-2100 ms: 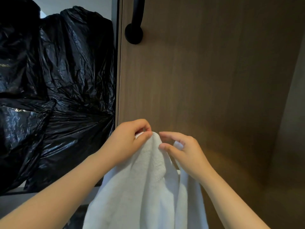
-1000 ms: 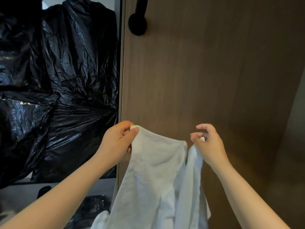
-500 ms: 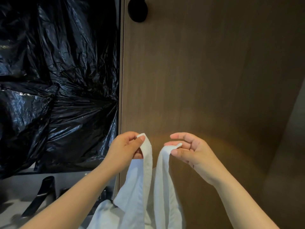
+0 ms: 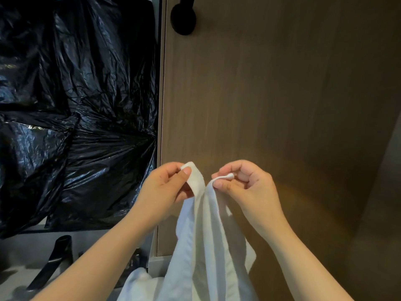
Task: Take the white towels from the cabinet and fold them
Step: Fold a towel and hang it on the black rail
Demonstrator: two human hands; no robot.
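A white towel hangs in front of me, held up by its two top corners. My left hand pinches the left corner between thumb and fingers. My right hand pinches the right corner the same way. The two corners sit almost together, a small gap apart, so the towel drops in long vertical folds. Its lower part runs out of the bottom of the frame. More white cloth bunches at the bottom left of it.
A brown wooden cabinet door with a black handle fills the right side. Black plastic bags are crammed in the open compartment on the left. Below them lies a grey surface with a black object.
From one second ago my hands came together, bringing the towel's two top corners close. The towel went from spread out to hanging in narrow folds.
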